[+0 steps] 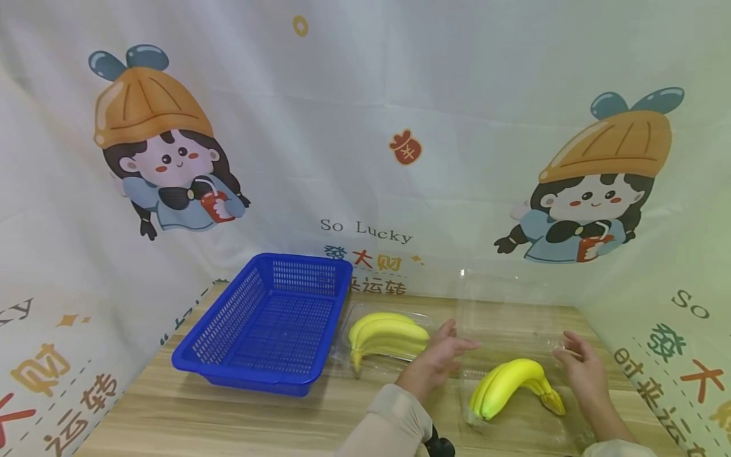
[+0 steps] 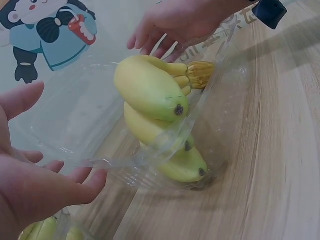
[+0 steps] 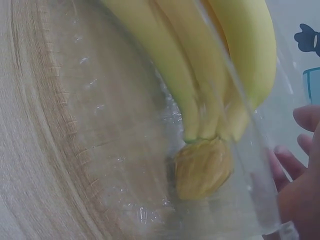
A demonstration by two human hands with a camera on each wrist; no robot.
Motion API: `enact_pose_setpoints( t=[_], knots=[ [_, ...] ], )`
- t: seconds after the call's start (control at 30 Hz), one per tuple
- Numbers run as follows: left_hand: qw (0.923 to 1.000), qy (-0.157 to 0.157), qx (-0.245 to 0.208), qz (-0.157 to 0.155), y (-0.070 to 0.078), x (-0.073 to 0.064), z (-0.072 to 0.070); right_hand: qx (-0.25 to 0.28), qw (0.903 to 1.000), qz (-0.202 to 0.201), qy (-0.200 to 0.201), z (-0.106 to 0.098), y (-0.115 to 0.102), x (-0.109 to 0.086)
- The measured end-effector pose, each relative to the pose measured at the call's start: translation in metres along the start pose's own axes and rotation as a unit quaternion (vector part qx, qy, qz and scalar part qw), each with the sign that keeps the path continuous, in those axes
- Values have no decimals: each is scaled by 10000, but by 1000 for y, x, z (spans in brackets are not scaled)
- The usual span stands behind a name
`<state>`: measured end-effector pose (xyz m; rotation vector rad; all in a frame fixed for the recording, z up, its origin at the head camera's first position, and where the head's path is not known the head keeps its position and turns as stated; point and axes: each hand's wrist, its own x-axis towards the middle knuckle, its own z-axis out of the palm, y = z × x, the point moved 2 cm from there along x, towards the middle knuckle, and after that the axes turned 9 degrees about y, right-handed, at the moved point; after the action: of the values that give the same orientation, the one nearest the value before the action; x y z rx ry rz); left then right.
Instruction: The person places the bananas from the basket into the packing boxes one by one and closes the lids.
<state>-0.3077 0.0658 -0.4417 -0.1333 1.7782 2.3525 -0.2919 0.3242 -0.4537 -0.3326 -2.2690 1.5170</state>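
Observation:
A bunch of yellow bananas [image 1: 508, 387] lies in a clear plastic clamshell box [image 1: 548, 435] on the table's right side. The box's transparent lid [image 1: 502, 304] stands raised behind the fruit. My left hand [image 1: 436, 358] is at the box's left side, its fingers spread and holding nothing. In the left wrist view, its fingertips are close to the box's rim; contact is unclear. On the opposite side is my right hand [image 1: 585, 374], fingers loosely bent near the rim. In the right wrist view, some right fingers [image 3: 290, 162] are partly behind the clear plastic.
A second banana bunch [image 1: 388, 333] sits in another clear plastic box [image 1: 342, 343], left of my left hand. Farther left is a blue perforated basket [image 1: 263, 377] with nothing in it. A printed cloth [image 1: 365, 95] hangs behind the wooden table [image 1: 240, 425].

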Motion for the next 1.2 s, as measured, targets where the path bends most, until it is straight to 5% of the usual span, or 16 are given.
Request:
enact_pose_setpoints(
  t=[0.67, 1.07, 1.2],
  knots=[
    [9999, 82, 109, 10, 0, 3, -1, 662, 9936, -491, 774, -1, -2, -4],
    [9955, 334, 560, 689, 10, -1, 5, 898, 9877, -497, 1181, 0, -8, -4],
    [9936, 381, 558, 908, 14, -5, 8, 1397, 9821, -402, 1195, -4, -12, -4]
  ],
)
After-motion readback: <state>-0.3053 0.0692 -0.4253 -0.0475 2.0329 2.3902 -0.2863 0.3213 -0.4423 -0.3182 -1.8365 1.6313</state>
